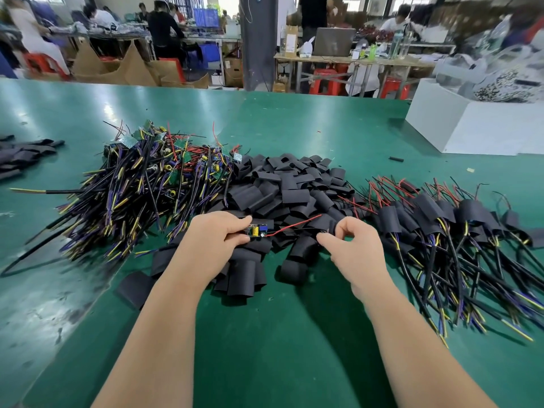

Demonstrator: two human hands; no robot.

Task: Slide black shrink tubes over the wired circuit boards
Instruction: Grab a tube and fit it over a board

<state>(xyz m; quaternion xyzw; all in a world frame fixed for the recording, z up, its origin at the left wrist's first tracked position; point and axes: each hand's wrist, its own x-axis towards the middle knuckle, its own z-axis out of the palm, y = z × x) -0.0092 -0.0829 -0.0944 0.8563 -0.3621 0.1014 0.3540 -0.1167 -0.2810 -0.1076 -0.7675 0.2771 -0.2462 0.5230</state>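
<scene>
The step in hand is pairing one board with a tube. The left hand [217,234] has its fingers clamped on a bare circuit board [257,231], held low over the pile of black shrink tubes [282,189] on the green desk [294,334], its red wire [297,223] trailing rightward. The right hand [353,242] is curled at the wire's far end beside a tube – whether thumb and forefinger actually pinch anything I cannot tell. Next, I judge, the right hand needs one open-mouthed tube, threaded over the wire tips first, then drawn along onto the board.
</scene>
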